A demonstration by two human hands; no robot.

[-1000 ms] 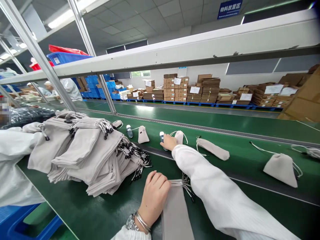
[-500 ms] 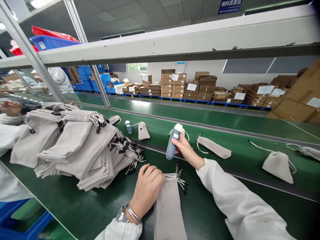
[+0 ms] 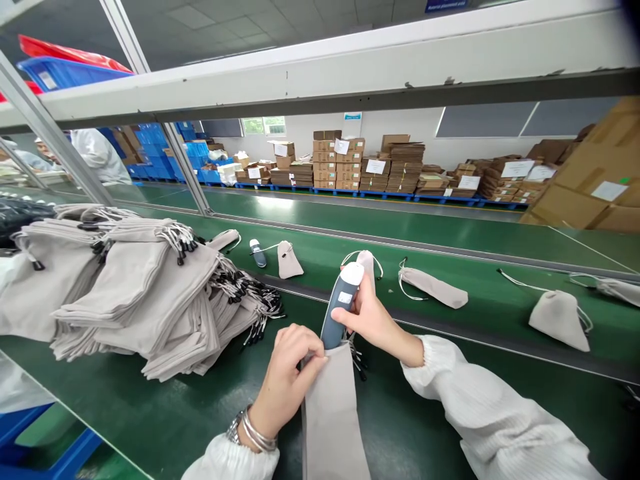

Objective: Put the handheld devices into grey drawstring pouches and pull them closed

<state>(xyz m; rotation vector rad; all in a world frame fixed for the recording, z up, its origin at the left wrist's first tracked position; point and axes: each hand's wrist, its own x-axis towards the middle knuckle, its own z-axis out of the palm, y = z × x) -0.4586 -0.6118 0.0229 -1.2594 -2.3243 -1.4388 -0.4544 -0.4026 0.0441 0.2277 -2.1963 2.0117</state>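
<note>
My right hand [image 3: 364,312] grips a blue-grey elongated device with a white rounded end [image 3: 339,308]; its exact kind I cannot tell. The device tilts, white end up, and its lower end is at the mouth of a long beige drawstring pouch [image 3: 334,413]. How far it reaches inside is hidden. My left hand [image 3: 293,370] pinches the pouch's top edge between thumb and fingers. The pouch lies flat on the green tabletop, its black-tipped cords partly hidden behind the right hand.
A large heap of beige pouches [image 3: 145,287] lies to the left. Across the green belt are another device [image 3: 258,255] and several pouches, including a long one [image 3: 435,287] and a squat one [image 3: 559,319]. A white shelf beam [image 3: 310,77] crosses above, held by metal posts [image 3: 185,167].
My right hand has brought the device down and nearer, to the pouch's mouth. The left hand's fingers now pinch the pouch edge. The view has shifted slightly.
</note>
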